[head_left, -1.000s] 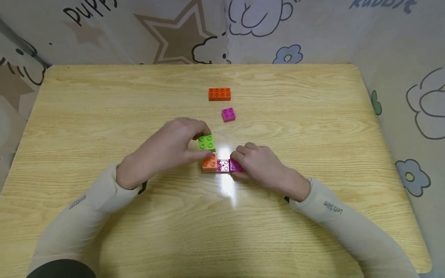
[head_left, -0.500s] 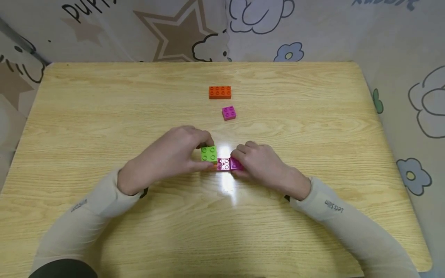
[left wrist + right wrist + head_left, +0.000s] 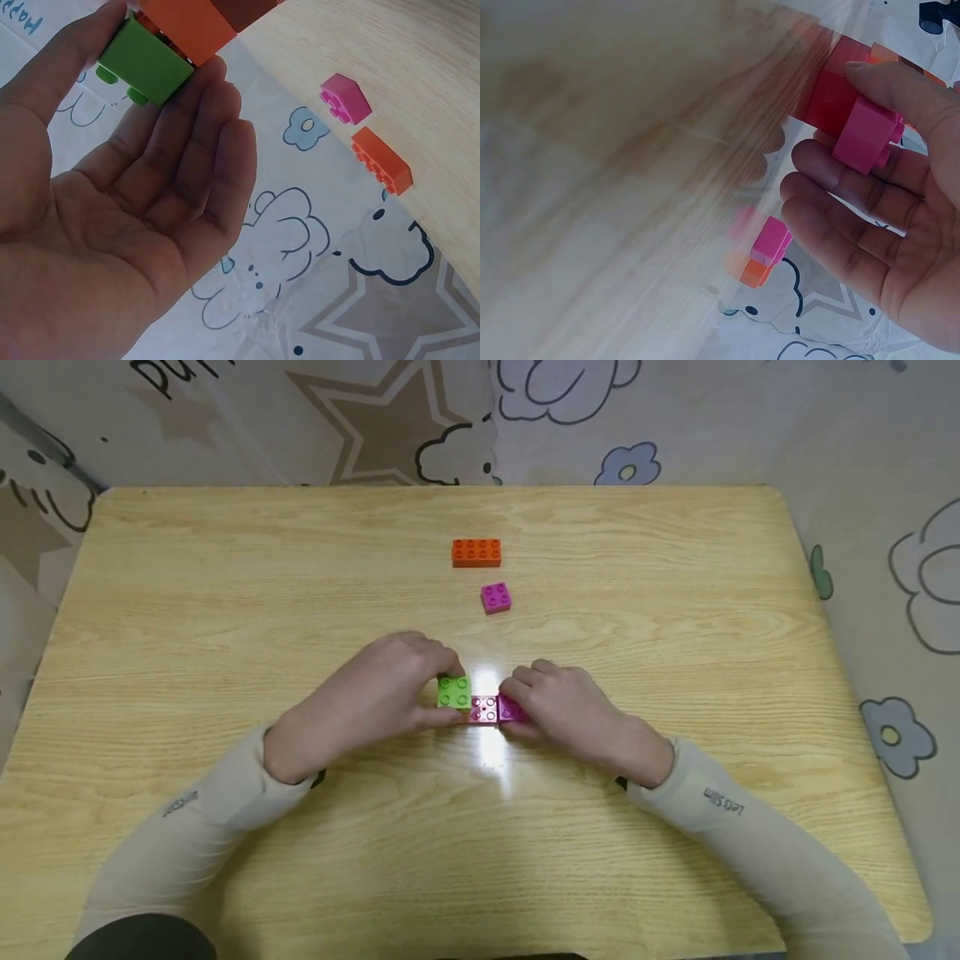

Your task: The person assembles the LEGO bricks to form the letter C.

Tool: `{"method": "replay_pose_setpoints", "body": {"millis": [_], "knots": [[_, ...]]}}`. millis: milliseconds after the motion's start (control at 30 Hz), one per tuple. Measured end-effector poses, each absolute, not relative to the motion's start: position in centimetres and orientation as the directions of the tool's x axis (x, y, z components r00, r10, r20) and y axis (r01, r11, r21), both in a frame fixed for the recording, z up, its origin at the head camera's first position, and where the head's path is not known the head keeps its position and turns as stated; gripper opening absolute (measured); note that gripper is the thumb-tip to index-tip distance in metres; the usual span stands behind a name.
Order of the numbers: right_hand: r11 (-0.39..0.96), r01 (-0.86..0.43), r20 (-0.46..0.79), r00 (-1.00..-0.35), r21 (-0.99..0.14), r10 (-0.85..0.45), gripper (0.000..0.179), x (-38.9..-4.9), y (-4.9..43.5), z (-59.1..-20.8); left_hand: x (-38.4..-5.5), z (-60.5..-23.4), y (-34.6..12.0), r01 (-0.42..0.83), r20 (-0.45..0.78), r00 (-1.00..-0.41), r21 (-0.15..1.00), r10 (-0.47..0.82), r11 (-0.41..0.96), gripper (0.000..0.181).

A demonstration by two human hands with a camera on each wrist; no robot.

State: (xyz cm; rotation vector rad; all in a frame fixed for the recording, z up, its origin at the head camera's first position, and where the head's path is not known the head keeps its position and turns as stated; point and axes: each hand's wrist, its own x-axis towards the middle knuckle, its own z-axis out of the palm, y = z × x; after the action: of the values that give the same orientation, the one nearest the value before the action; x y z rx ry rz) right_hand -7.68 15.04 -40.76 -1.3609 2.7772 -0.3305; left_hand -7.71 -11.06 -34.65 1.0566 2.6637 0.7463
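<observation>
My left hand (image 3: 367,697) pinches a lime green toy building brick (image 3: 453,692) between thumb and fingers. In the left wrist view the green brick (image 3: 146,61) sits against an orange brick (image 3: 196,28); from above, it covers most of that orange brick. A shiny pink brick (image 3: 483,709) adjoins at the right. Beyond it, my right hand (image 3: 570,714) grips a magenta brick (image 3: 511,709) at the right end of the row. In the right wrist view this magenta brick (image 3: 866,135) is on a red one (image 3: 836,86). Whether the green brick's studs are fully pressed home, I cannot tell.
A loose magenta brick (image 3: 496,598) lies beyond the hands, with a longer orange brick (image 3: 476,553) behind it. Both lie on the wood-grain table (image 3: 660,610). A patterned covering (image 3: 697,427) with drawings stands along the back and right edges.
The left hand has brought the green brick toward me, from behind the orange brick to over it. The right hand keeps its grip on the magenta brick. The view has shifted slightly.
</observation>
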Motion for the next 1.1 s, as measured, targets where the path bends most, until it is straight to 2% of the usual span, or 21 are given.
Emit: {"method": "replay_pose_setpoints", "body": {"millis": [367,1100], "knots": [[0.587,-0.78,0.072,-0.612,-0.218,-0.787,0.032,-7.8,15.0,-40.8,-7.3,-35.1,-11.2,0.613,0.079,-0.735,0.502,0.674,0.61,0.037],[0.589,-0.769,0.07,-0.621,-0.247,-0.781,0.036,-7.8,14.8,-40.7,-7.6,-36.1,-11.5,0.549,0.092,-0.756,0.629,0.648,0.551,0.034]]}}
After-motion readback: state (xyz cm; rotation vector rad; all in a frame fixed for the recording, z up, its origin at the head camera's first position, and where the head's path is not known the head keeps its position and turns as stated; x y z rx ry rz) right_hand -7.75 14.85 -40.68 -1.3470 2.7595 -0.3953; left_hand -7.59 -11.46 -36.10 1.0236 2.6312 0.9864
